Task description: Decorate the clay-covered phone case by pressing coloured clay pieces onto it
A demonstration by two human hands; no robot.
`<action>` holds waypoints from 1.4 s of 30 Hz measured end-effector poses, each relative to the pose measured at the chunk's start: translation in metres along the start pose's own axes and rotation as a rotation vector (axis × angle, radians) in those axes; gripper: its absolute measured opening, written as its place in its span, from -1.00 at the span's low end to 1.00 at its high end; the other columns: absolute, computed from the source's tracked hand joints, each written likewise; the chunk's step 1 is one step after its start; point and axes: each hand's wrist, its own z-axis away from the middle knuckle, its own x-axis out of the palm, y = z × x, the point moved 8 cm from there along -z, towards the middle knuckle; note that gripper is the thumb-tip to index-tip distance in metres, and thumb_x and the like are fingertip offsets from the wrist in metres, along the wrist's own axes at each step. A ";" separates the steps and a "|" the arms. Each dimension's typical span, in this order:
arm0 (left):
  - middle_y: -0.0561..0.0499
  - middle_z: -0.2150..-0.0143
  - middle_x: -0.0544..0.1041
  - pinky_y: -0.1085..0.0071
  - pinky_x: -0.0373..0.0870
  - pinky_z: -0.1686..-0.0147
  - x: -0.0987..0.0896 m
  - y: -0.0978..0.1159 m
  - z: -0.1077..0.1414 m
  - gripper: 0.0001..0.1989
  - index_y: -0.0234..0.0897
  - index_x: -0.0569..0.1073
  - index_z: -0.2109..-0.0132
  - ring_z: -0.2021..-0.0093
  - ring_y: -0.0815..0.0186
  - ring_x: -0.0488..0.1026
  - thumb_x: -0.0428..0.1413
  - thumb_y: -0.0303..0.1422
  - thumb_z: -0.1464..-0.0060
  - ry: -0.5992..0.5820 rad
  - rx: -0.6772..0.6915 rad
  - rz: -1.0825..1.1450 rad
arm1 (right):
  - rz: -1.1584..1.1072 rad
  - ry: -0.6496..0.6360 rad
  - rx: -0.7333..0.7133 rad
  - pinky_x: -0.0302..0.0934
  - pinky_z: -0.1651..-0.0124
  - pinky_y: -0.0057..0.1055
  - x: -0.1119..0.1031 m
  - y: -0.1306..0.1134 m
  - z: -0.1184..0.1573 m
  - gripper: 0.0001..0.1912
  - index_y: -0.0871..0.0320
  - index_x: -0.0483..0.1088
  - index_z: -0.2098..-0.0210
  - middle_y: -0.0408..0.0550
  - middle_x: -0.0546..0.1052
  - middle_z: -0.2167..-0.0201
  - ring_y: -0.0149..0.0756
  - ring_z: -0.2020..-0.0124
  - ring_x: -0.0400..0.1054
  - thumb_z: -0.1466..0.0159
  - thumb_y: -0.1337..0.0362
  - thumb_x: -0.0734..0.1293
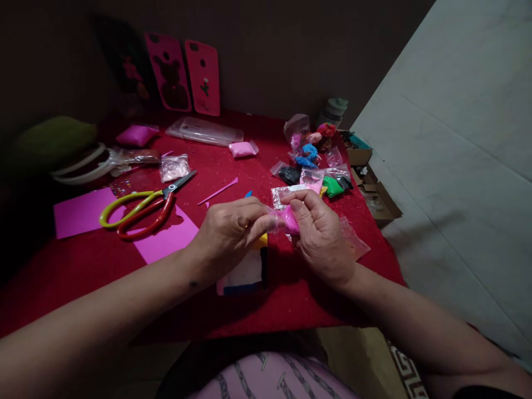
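Observation:
A small clear bag of pink clay (291,220) is held between both hands above the red cloth. My left hand (235,230) pinches the bag's clear plastic end, while my right hand (322,235) is wrapped round the pink part. Partly under my left hand lies a flat piece (244,271) in white, blue, yellow and black. To the left, scissors (139,215) with yellow and red handles rest on pink sheets (166,238). A thin pink tool (218,191) lies beyond my left hand. Just past my right hand are bags of pink, black and green clay (333,187).
Pink phone cases (203,77) lean upright at the back wall, with clear cases (205,131) lying before them. A blue clay lump (308,156) sits at the back right. Cardboard boxes (376,194) stand beyond the table's right edge. A green object (54,141) is at the left.

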 end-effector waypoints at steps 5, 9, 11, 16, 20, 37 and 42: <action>-0.02 0.35 0.50 0.51 0.32 0.34 0.006 0.000 0.000 -0.80 -0.33 0.51 0.34 0.37 0.40 0.43 0.06 -0.35 -0.20 -0.024 0.018 -0.006 | 0.053 -0.015 -0.021 0.05 0.42 -0.45 0.001 0.004 -0.002 -0.86 0.10 0.32 0.24 -0.12 0.39 0.36 -0.37 0.33 0.27 -0.36 0.19 0.21; 0.04 0.44 0.43 0.47 0.26 0.39 0.010 -0.007 -0.002 -0.87 -0.34 0.52 0.35 0.43 0.40 0.35 0.10 -0.43 -0.12 -0.071 -0.090 0.061 | 0.072 -0.048 -0.015 0.08 0.36 -0.43 0.003 0.007 -0.003 -0.84 0.11 0.31 0.25 -0.12 0.39 0.34 -0.38 0.30 0.28 -0.38 0.19 0.18; 0.04 0.46 0.41 0.46 0.25 0.40 0.010 -0.011 -0.002 -0.88 -0.33 0.52 0.37 0.43 0.39 0.34 0.11 -0.43 -0.09 -0.084 -0.156 0.102 | 0.108 -0.056 -0.043 0.08 0.33 -0.42 0.004 0.004 -0.004 -0.84 0.12 0.31 0.25 -0.13 0.38 0.35 -0.39 0.33 0.27 -0.38 0.20 0.16; 0.04 0.50 0.45 0.49 0.30 0.48 0.019 -0.018 0.001 -0.78 -0.35 0.48 0.36 0.48 0.40 0.37 0.05 -0.32 -0.17 -0.196 -0.364 0.425 | 0.079 -0.124 -0.048 0.09 0.29 -0.43 0.007 0.005 -0.005 -0.84 0.13 0.28 0.27 -0.16 0.36 0.37 -0.42 0.37 0.22 -0.39 0.21 0.16; 0.04 0.53 0.50 0.50 0.37 0.45 0.024 -0.017 0.002 -0.79 -0.35 0.45 0.34 0.50 0.40 0.44 0.00 -0.35 -0.20 -0.266 -0.449 0.524 | 0.047 -0.174 -0.044 0.09 0.32 -0.45 0.008 0.011 -0.006 -0.84 0.12 0.28 0.22 -0.17 0.35 0.37 -0.45 0.39 0.20 -0.39 0.19 0.16; 0.04 0.62 0.48 0.56 0.21 0.60 0.015 -0.031 0.000 -0.65 -0.32 0.49 0.52 0.61 0.44 0.37 0.08 -0.19 -0.10 -0.239 -0.296 0.227 | 0.174 -0.114 -0.101 0.06 0.39 -0.44 0.003 0.008 -0.010 -0.86 0.16 0.29 0.27 -0.20 0.34 0.45 -0.46 0.47 0.17 -0.36 0.23 0.18; 0.09 0.66 0.41 0.56 0.12 0.61 0.006 -0.025 -0.001 -0.58 -0.32 0.44 0.56 0.65 0.50 0.27 0.04 -0.18 -0.18 -0.100 -0.140 0.115 | 0.222 -0.102 -0.116 0.06 0.43 -0.44 0.001 0.009 -0.011 -0.87 0.15 0.31 0.26 -0.19 0.35 0.46 -0.47 0.50 0.18 -0.35 0.22 0.21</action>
